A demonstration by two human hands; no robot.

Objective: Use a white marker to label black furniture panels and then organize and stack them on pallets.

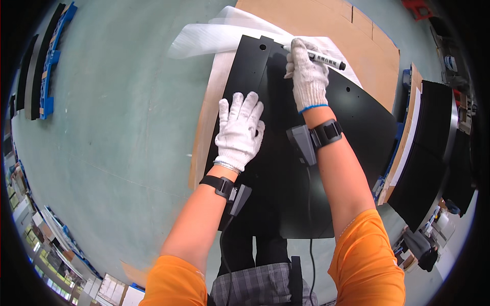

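A large black panel (286, 194) with a few small holes lies flat in front of me. My left hand (238, 130), in a white knitted glove, rests on the panel's left part with the fingers stretched out. In a matching glove with a blue cuff edge, my right hand (308, 76) grips a white marker pen (329, 60) with a black end near the panel's far edge. The pen's other end points left, close to that edge; whether it touches the panel I cannot tell. Both wrists carry strapped black devices with cables.
White translucent foam wrap (199, 41) and brown cardboard (326, 23) lie under and beyond the panel. At the right stand stacked black panels (429, 137) beside blue pallet parts. More dark panels on a blue pallet (51, 66) are at the far left, on the green floor (127, 102).
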